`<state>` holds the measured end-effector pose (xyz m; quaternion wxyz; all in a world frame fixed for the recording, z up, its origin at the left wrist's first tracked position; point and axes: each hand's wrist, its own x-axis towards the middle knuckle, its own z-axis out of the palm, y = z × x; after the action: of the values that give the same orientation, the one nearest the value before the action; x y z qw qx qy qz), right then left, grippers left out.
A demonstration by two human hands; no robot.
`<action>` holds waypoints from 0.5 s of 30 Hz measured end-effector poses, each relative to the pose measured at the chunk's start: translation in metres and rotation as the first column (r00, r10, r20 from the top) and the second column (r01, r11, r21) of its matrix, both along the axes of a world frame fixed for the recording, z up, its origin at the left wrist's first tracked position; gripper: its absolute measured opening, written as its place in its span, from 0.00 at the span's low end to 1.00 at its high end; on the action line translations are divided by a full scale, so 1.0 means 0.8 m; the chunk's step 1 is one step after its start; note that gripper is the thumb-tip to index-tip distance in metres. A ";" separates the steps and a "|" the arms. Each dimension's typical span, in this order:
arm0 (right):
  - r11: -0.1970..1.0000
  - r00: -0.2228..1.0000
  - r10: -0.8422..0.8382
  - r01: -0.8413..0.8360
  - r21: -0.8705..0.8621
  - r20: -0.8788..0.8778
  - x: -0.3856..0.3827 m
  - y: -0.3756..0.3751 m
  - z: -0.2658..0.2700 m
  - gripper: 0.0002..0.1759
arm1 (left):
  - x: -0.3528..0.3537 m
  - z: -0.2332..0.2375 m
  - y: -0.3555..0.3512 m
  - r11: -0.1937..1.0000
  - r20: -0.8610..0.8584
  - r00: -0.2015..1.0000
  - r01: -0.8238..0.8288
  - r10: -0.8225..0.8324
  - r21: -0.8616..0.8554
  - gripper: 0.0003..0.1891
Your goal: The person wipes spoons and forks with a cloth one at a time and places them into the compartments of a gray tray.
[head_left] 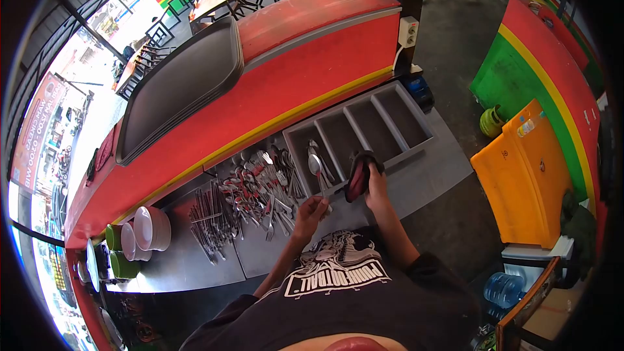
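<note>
Shirt [338, 277] print: "FOOTBALL" legible, first part unclear. Street banner [40, 127]: "WIB" readable. Left hand [312, 210] pinched on spoon [315, 165] handle; bowl points away, over cutlery tray's [389, 153] leftmost slot. Right hand [376, 187] clamped on dark cloth [359, 177], right of spoon.

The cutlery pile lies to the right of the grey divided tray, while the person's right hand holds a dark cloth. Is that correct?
Not quite. The head view shows the cutlery pile left of the grey divided tray, not right. The right hand does hold a dark cloth.
</note>
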<state>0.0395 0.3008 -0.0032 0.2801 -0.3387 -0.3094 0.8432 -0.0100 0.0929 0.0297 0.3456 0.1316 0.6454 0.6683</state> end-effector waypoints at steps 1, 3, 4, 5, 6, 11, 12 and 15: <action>1.000 1.000 -0.010 0.010 -0.006 0.017 0.000 0.000 0.000 0.22 | -0.001 -0.003 0.002 1.000 0.001 1.000 0.002 -0.002 -0.016 0.13; 0.999 0.998 -0.028 0.029 -0.019 0.052 0.000 0.000 -0.003 0.23 | -0.005 -0.007 0.005 0.999 0.003 1.000 0.005 -0.005 -0.049 0.14; 1.000 0.999 -0.015 0.016 -0.018 0.040 0.000 0.002 -0.007 0.24 | -0.006 -0.010 0.007 0.999 0.011 1.000 -0.006 0.007 -0.050 0.14; 1.000 1.000 -0.002 0.003 -0.016 0.029 0.000 0.005 -0.011 0.25 | -0.007 -0.012 0.009 0.999 0.019 1.000 -0.018 0.019 -0.050 0.14; 1.000 1.000 0.011 -0.011 -0.014 0.017 0.001 0.006 -0.014 0.25 | -0.007 -0.014 0.011 0.998 0.027 0.999 -0.030 0.031 -0.051 0.15; 1.000 0.998 0.005 -0.004 -0.016 0.060 0.001 0.010 -0.021 0.28 | -0.009 -0.023 0.016 0.996 0.068 0.996 -0.058 0.063 -0.075 0.16; 1.000 0.997 0.001 0.000 -0.013 0.074 0.001 0.010 -0.023 0.28 | -0.010 -0.027 0.015 0.995 0.077 0.995 -0.056 0.062 -0.087 0.16; 1.000 1.000 0.018 -0.017 -0.009 0.022 0.000 0.010 -0.027 0.29 | -0.014 -0.038 0.011 0.990 0.152 0.987 -0.023 0.044 -0.137 0.16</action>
<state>0.0397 0.3090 -0.0249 0.2676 -0.3468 -0.3117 0.8432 -0.0209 0.1013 -0.0009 0.3917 0.0447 0.6625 0.6369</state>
